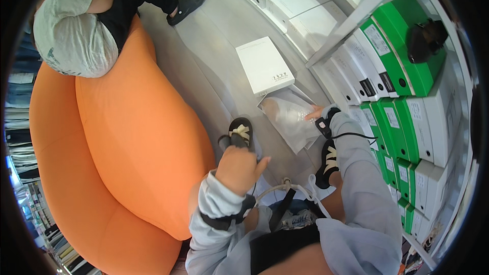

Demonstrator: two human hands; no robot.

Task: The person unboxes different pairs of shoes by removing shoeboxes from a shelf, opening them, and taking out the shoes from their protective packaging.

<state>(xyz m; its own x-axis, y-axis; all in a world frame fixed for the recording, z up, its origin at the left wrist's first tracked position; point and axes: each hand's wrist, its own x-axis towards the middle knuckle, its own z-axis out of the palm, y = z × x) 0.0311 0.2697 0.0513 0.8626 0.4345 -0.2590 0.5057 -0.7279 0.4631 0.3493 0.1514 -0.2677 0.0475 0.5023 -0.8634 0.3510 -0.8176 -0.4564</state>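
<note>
My right hand (314, 112) reaches down to an open white shoebox (311, 146), its fingers touching the white wrapping sheet (287, 129) inside. Through the sheet a pale shoe shape with a row of shiny beads (303, 116) shows faintly. Whether the fingers pinch the sheet cannot be made out. The white box lid (265, 65) lies top up against the box's far end. My left hand (238, 169) is curled in front of my body with the thumb out. A dark item (240, 140), possibly a shoe, pokes out beyond its knuckles and appears held; the hand hides the rest.
An orange sofa (141, 133) fills the left, with a seated person (76, 30) at its far end. Green and white shoeboxes (397, 122) pack the rack on the right, a dark shoe (424, 42) on top. More white boxes (298, 0) line the shelf ahead.
</note>
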